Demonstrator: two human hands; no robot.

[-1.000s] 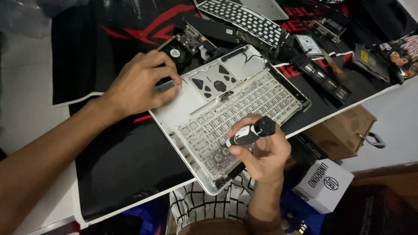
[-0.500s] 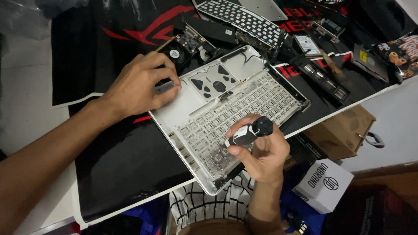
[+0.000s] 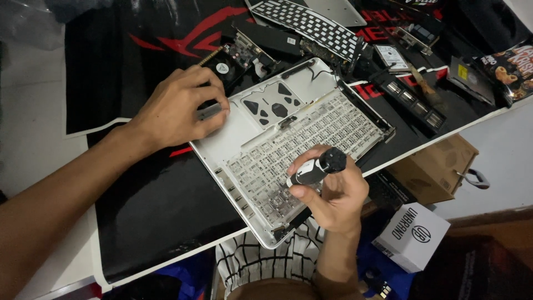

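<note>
Now the silver laptop top case [image 3: 252, 97] is seen lying upside down on the black desk mat [image 3: 161, 194], its long axis running diagonally from near left to far right. It is pinned at its far-left corner by the left hand [image 3: 177, 108], fingers curled down onto the rim. The right hand [image 3: 333, 194] is closed around a black-and-white screwdriver handle [image 3: 316, 168], held directly over the near end of the bare keyboard frame [image 3: 311, 133]. The tip is hidden.
</note>
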